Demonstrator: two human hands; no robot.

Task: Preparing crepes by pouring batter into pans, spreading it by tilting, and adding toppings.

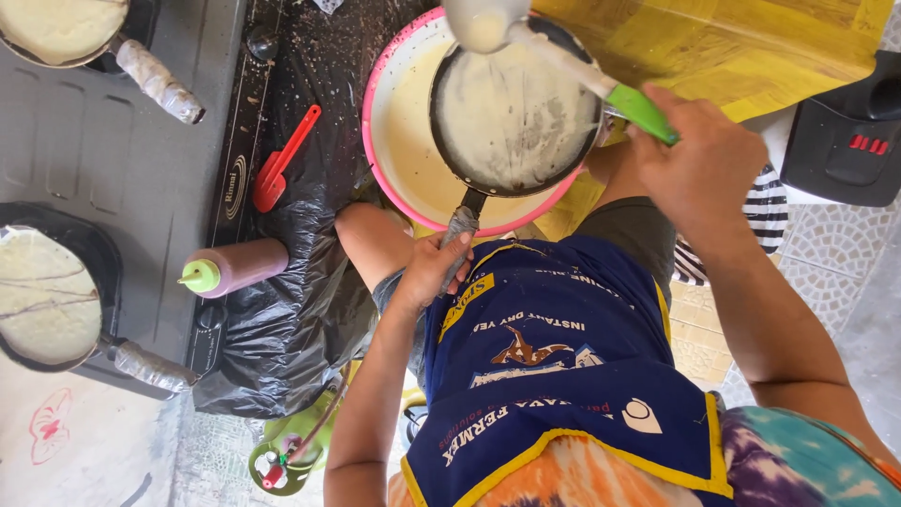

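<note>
My left hand (434, 269) grips the foil-wrapped handle of a black frying pan (514, 117), held over a pink-rimmed basin of pale batter (399, 141). A thin coat of batter covers the pan's inside. My right hand (699, 160) holds the green handle of a ladle (488, 23); its bowl sits above the pan's far edge with batter in it. I wear a blue apron with yellow trim (563, 376).
On the dark stove (122, 160) at left sit two more pans with pale crepes (42, 296) (61, 28). A red spatula (282, 164) and a squeeze bottle with a green tip (235, 269) lie on black plastic sheeting. A green gas fitting (291, 451) is below. A black stool (845, 141) stands at right.
</note>
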